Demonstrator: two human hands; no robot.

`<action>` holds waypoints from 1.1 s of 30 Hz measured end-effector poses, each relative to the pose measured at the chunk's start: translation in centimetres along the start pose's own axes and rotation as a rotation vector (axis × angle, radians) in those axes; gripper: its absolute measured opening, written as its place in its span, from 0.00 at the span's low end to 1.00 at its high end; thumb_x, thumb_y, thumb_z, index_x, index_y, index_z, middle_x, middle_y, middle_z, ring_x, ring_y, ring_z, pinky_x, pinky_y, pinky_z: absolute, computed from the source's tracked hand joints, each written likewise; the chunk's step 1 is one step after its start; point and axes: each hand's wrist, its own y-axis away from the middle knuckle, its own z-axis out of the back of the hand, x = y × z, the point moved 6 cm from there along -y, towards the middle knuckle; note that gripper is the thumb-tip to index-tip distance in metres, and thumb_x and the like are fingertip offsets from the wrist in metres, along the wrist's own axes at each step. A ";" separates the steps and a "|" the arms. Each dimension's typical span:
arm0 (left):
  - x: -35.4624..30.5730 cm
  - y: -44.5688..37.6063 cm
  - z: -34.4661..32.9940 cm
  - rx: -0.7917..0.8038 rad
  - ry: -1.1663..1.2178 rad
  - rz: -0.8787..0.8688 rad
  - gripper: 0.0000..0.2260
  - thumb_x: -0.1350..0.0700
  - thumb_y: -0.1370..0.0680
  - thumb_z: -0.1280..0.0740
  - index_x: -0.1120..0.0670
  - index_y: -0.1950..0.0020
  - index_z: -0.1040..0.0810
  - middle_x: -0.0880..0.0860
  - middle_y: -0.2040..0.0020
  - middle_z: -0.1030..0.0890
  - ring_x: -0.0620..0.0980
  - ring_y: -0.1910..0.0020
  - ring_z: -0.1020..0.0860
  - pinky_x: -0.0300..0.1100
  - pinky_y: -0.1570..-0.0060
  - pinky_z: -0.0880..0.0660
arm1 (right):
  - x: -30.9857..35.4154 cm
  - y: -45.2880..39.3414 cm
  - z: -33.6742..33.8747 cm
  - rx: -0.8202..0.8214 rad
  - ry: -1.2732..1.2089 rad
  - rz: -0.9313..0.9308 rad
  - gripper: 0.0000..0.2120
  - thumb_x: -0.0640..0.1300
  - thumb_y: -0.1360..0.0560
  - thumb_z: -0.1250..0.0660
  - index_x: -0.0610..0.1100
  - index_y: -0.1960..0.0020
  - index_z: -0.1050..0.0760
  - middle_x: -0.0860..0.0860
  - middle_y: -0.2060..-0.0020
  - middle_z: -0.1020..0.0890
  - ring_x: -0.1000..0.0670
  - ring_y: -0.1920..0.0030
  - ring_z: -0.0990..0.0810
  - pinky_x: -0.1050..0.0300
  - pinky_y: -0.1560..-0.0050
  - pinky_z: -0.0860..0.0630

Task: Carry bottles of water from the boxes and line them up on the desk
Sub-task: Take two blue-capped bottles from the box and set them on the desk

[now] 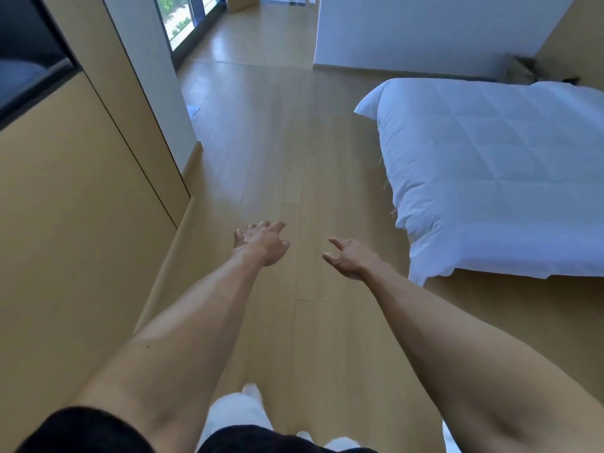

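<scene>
Both my arms stretch out in front of me over a light wooden floor (pixel 287 152). My left hand (pixel 261 241) is held out with relaxed, spread fingers and holds nothing. My right hand (pixel 349 258) is also empty, its fingers loosely apart. No water bottles, boxes or desk are in view.
A bed with a white quilt (pixel 496 171) fills the right side, its corner close to my right arm. A tan wall and cabinet panel (pixel 81 223) run along the left, with a dark screen (pixel 29 60) at upper left. A glass door (pixel 176 18) is far ahead.
</scene>
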 end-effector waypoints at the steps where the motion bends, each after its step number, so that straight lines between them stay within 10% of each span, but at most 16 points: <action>1: 0.0 -1.6 0.5 0.000 -0.001 -0.004 0.25 0.44 0.17 0.44 0.43 0.20 0.42 0.52 0.20 0.38 0.58 0.23 0.39 0.59 0.24 0.45 | 0.1 -1.4 0.6 0.002 -0.001 -0.001 0.30 0.62 0.19 0.46 0.53 0.20 0.45 0.45 0.22 0.40 0.45 0.23 0.40 0.48 0.24 0.41; 33: 0.6 -61.6 25.1 0.017 -0.085 -0.105 0.25 0.41 0.17 0.45 0.43 0.20 0.41 0.52 0.21 0.37 0.58 0.24 0.36 0.60 0.27 0.41 | 6.3 -55.4 30.1 -0.013 -0.050 -0.141 0.30 0.63 0.19 0.46 0.55 0.20 0.46 0.46 0.22 0.40 0.43 0.23 0.40 0.45 0.25 0.39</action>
